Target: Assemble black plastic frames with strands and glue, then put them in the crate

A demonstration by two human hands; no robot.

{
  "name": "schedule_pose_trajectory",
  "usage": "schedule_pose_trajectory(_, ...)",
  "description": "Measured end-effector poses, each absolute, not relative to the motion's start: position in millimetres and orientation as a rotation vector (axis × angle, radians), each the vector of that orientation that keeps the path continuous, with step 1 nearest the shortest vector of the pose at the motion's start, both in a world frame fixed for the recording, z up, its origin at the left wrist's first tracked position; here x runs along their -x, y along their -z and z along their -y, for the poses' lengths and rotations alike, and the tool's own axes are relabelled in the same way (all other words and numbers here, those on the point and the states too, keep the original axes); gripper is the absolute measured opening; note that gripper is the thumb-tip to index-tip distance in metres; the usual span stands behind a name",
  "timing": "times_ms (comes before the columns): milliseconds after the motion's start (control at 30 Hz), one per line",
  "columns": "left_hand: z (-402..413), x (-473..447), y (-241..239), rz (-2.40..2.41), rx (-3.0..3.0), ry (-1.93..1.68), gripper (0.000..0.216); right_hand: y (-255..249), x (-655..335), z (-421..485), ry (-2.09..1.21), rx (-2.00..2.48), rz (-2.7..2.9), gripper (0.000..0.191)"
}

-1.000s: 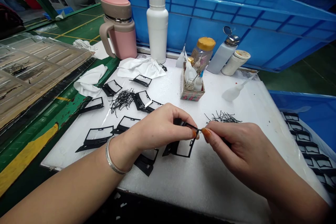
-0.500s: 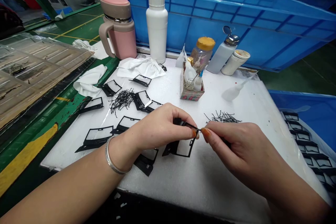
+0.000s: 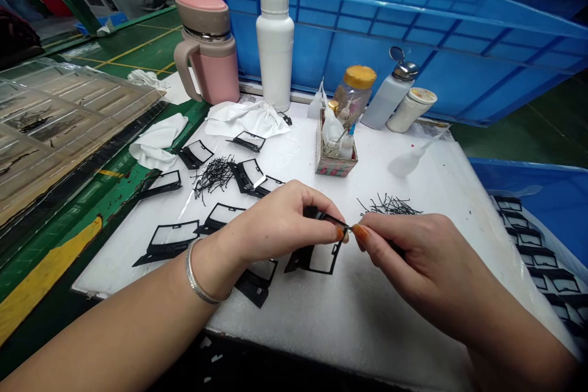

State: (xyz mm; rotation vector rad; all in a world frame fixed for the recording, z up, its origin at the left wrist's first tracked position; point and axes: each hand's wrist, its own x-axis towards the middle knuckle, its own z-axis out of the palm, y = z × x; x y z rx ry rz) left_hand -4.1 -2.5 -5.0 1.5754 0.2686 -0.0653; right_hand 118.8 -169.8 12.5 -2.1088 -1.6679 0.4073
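Note:
My left hand (image 3: 294, 220) pinches a black plastic frame (image 3: 332, 262) with a rectangular opening, held over the white work surface. At the frame's upper right edge, my right hand (image 3: 404, 257) is closed, thumb and forefinger pinching a small thin dark strip (image 3: 350, 228) whose tip meets the frame. A dark shape shows under my right palm, mostly hidden. Behind the right hand lies a pile of thin black strips (image 3: 390, 204). More black frames (image 3: 172, 234) are spread to the left, around a second strip pile (image 3: 214, 176). One frame (image 3: 254, 286) lies under my left wrist.
A large blue crate (image 3: 395, 24) spans the back. Before it stand a pink mug (image 3: 215, 67), a white bottle (image 3: 275, 49), a pump bottle (image 3: 390, 92) and a small box of droppers (image 3: 337, 165). A blue bin (image 3: 528, 171) at right holds several frames. White cloths (image 3: 248, 117) lie left.

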Motion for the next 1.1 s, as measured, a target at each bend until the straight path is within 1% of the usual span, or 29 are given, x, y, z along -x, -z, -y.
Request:
schedule_pose_trajectory(300,2.6,4.2,3.1,-0.278,-1.539,0.060,0.011,-13.0,-119.2,169.6,-0.362,2.104,1.642,0.037)
schedule_pose_trajectory(1100,3.4,3.2,2.8,-0.298,-1.523,0.066,0.010,-11.8,-117.4,168.4,-0.371,2.101,1.669,0.037)
